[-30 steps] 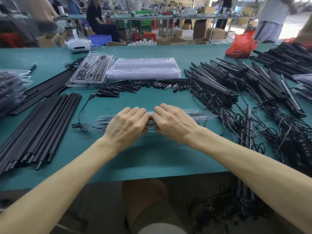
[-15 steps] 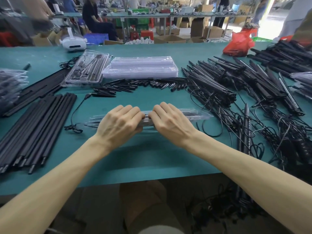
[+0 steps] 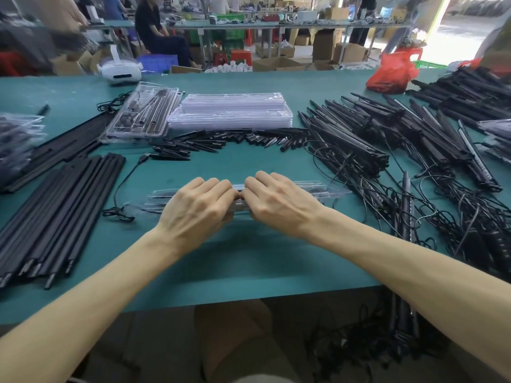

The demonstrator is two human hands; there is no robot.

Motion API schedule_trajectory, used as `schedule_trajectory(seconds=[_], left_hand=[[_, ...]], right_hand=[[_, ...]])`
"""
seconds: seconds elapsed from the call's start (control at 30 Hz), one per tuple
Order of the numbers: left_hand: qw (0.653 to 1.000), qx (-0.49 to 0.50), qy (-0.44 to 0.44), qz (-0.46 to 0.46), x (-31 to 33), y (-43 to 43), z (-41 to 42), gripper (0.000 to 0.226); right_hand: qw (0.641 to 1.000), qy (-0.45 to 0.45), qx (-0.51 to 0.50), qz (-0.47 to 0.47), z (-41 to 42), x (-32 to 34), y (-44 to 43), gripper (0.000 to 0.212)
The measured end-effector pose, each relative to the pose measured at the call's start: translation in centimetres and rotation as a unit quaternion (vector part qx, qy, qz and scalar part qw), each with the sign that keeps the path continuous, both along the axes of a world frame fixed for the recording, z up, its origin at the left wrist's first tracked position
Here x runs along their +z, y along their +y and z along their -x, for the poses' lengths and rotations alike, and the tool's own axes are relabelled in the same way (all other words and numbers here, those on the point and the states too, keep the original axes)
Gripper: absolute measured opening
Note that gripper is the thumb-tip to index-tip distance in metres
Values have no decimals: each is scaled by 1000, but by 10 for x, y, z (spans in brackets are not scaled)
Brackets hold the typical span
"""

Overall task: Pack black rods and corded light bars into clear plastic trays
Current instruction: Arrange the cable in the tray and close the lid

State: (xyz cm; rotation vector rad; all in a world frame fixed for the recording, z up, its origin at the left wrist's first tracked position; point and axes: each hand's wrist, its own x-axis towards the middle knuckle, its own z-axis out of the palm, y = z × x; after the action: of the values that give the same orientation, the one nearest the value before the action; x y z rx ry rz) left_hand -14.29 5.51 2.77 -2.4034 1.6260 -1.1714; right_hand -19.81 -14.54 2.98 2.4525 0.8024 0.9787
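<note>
The left hand [image 3: 199, 210] and right hand [image 3: 279, 203], side by side, gripped a long clear plastic tray [image 3: 327, 189] near the teal worktop's [image 3: 249, 261] front edge, dark parts inside; toward the far edge lay one filled clear tray [image 3: 141, 117] and a stack of empty clear trays [image 3: 232, 111], while heaps of loose black rods [image 3: 60, 211] and corded light bars [image 3: 359, 150] suggested much remained.

Left hand [image 3: 197, 208] and right hand [image 3: 279, 205] lie palm-down, side by side, fingers curled round the clear tray [image 3: 327, 190].
</note>
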Motion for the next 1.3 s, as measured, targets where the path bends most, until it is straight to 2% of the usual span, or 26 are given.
schedule_trajectory(seconds=[0.27,0.63,0.8,1.0,1.3], left_hand=[[999,5,-32,-7,4,-4,5,14],[1000,-10,-15,-6,5,-1,2,11],[1000,-19,-22,-6,4,2,0,18],[1000,-20,-6,-6,7,4,1,11],[999,-51,-17,-6,18,5,2,18]], right_hand=[[1000,0,0,13,3,3,2,21],[1000,7,7,-5,1,1,3,19],[1000,7,6,-8,2,1,3,18],[1000,13,9,-17,3,3,5,15],[999,19,19,-34,6,11,8,16]])
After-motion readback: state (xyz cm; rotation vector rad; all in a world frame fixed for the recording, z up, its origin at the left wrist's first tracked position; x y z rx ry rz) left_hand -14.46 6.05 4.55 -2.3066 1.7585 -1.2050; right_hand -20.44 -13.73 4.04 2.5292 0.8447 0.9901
